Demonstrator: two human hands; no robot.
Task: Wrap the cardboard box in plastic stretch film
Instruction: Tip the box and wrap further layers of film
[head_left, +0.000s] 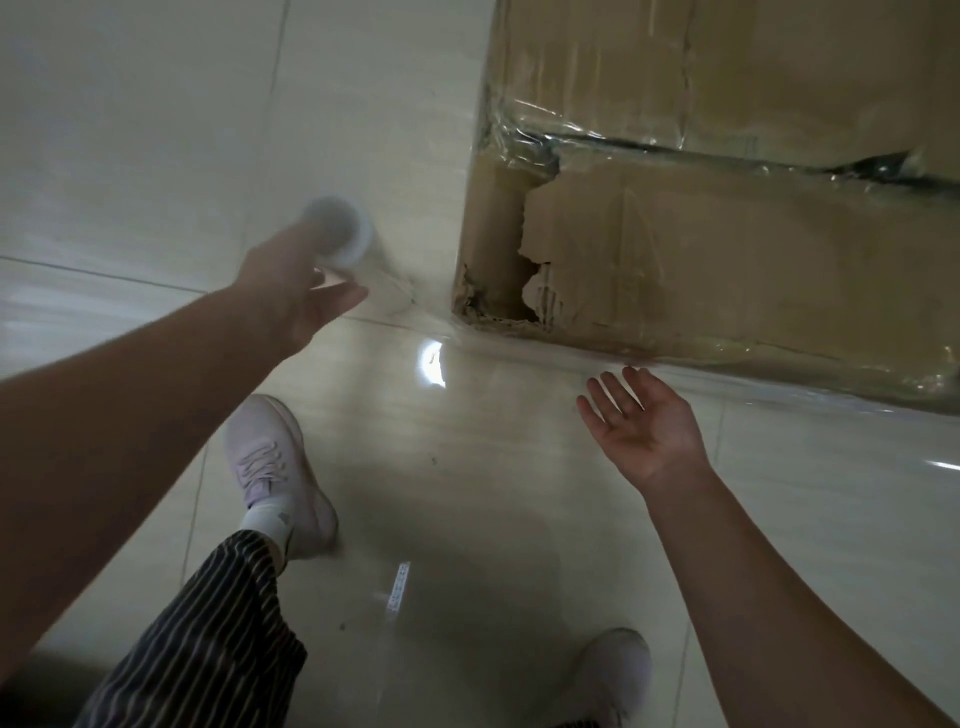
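A large brown cardboard box (727, 244) stands on the floor at the upper right, with a torn lower-left corner and clear film over its side. My left hand (296, 291) holds a blurred roll of stretch film (340, 231) to the left of that corner. A clear sheet of film (415, 306) stretches from the roll to the box corner and runs along the box's bottom edge. My right hand (644, 421) hovers open, palm up, just below the box's lower edge, touching nothing.
Glossy pale floor tiles (156, 130) surround the box. My two feet in white shoes, the left foot (280, 473) and the right foot (613, 670), stand below the hands. A small strip of paper (399, 584) lies on the floor between the feet.
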